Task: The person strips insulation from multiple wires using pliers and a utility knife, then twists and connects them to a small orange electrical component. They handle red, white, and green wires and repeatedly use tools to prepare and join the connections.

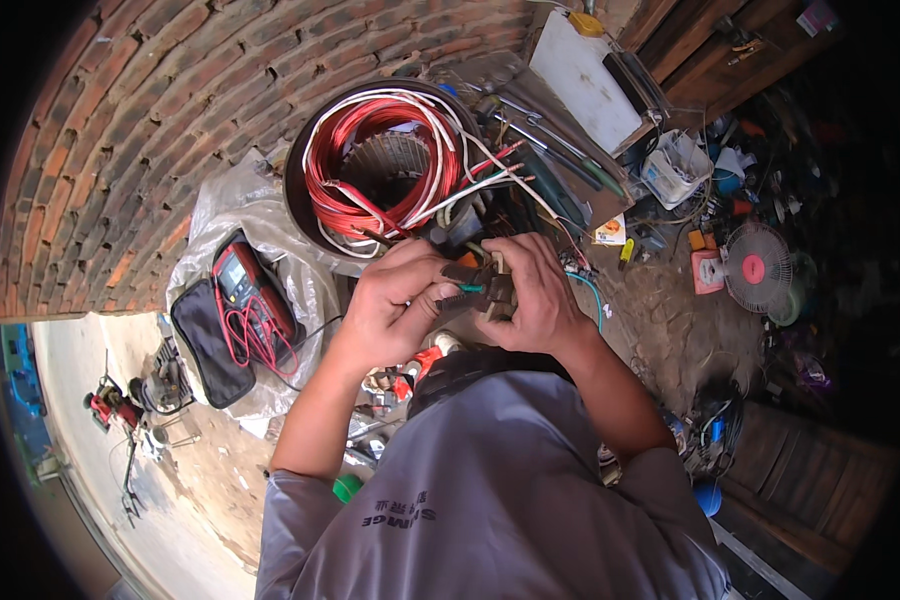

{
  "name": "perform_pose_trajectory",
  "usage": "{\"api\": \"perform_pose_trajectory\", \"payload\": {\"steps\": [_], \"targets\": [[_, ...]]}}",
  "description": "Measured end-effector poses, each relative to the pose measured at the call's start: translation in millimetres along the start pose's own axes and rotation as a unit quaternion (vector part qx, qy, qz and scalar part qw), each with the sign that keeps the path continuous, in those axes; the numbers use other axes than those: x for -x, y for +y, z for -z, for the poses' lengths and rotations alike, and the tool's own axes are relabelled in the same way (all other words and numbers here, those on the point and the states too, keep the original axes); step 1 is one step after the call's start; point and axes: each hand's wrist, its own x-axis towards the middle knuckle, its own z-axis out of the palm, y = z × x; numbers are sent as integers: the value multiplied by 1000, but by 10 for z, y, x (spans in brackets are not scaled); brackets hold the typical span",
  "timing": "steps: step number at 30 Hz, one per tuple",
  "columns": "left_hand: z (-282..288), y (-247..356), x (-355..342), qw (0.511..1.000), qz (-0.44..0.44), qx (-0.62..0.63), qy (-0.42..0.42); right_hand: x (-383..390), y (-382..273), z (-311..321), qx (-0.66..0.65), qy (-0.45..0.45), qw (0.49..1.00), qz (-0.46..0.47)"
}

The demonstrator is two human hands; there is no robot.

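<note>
Close together in front of my body, my left hand and my right hand are both closed around small parts. A small dark and tan block-like part sits between the right thumb and fingers. My left thumb and fingers pinch at its left side, beside a short green piece; what exactly they hold is partly hidden by the fingers. Just beyond the hands stands a round motor stator in a dark housing, with a thick coil of red wire and white wire on it.
At left, a red and black multimeter with red leads lies on a black pouch over plastic sheeting. Long tools lie at the upper right. A small fan and a white basket stand right. A brick wall rises behind.
</note>
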Motion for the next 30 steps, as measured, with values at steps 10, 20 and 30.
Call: {"api": "perform_pose_trajectory", "payload": {"steps": [10, 20, 30], "targets": [[310, 154, -171, 985, 90, 58, -136, -215, 75, 13, 21, 34, 993, 107], [268, 132, -162, 990, 67, 30, -118, -236, 106, 102, 16, -18, 997, 78], [-216, -61, 93, 973, -120, -192, 54, 137, -564, 21, -178, -39, 941, -286]]}}
